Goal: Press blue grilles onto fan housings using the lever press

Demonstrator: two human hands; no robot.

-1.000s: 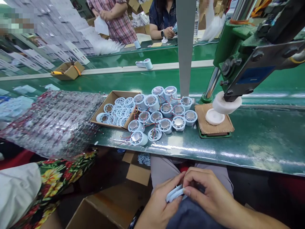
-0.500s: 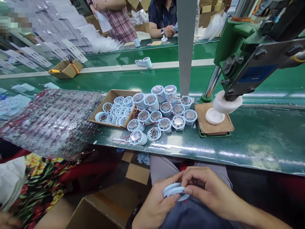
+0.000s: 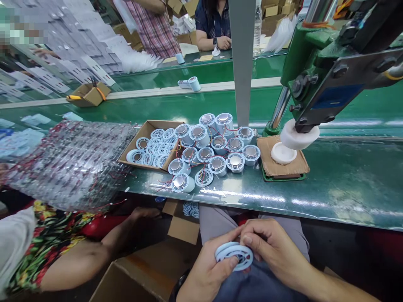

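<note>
Over my lap, my left hand (image 3: 204, 265) grips a pair of light-blue plastic rings (image 3: 227, 251), stacked face to face, with its thumb on the slotted front face. My right hand (image 3: 271, 247) is curled at their upper right edge, thumb and fingers pinching there; part of the edge is hidden behind the fingertips. On the bench ahead stand several light-blue round housings (image 3: 218, 165) with silver discs on top and thin red and yellow wires. A similar flat ring piece (image 3: 204, 178) lies among them near the front edge.
A cardboard tray (image 3: 126, 154) of blue rings sits left of the housings, beside a bundle of clear plastic bags (image 3: 78, 163). To the right stands a green press (image 3: 291, 63) over a white round holder (image 3: 283, 153). Cardboard boxes (image 3: 126, 277) and a seated person's leg (image 3: 82, 260) are lower left.
The rings have tilted so their slotted face shows more, and my right thumb has shifted up along the edge. At the left, the neighbour's leg has come further into view.
</note>
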